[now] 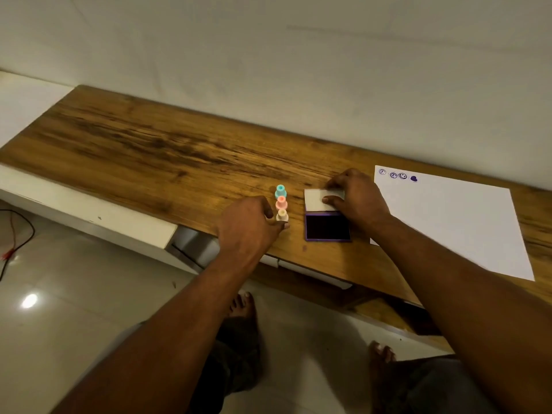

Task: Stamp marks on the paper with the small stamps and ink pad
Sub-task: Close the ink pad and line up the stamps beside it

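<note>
Three small stamps stand in a row on the wooden table: a teal stamp [280, 191] farthest, a pink stamp [281, 202] in the middle, a cream stamp [282, 215] nearest. My left hand [249, 227] touches the cream stamp with its fingertips around its base. To the right lies the open ink pad [327, 227], dark purple, with its white lid [313, 199] folded back. My right hand [355, 198] grips that lid, thumb on top. A white sheet of paper [454, 225] lies at the right with several purple marks [398, 175] along its top left edge.
The wooden table [155, 150] runs along a white wall, with bare wood to the left of the stamps. Its front edge is close below the ink pad. A white ledge [89, 216] and a cable [21, 237] are at the lower left. My bare feet stand on the tiled floor.
</note>
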